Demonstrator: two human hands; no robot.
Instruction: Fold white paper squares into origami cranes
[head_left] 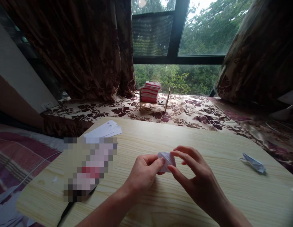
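We hold folded paper (168, 161) (squarish).
Left hand (143, 171) pinches it; right hand (199, 172), fingers spread, is at its right edge.

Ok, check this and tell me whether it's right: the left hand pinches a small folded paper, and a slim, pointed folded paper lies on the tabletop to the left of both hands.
One thing is wrong: the head view shows the slim, pointed folded paper on the tabletop to the right of both hands. The left hand does pinch a small folded paper.
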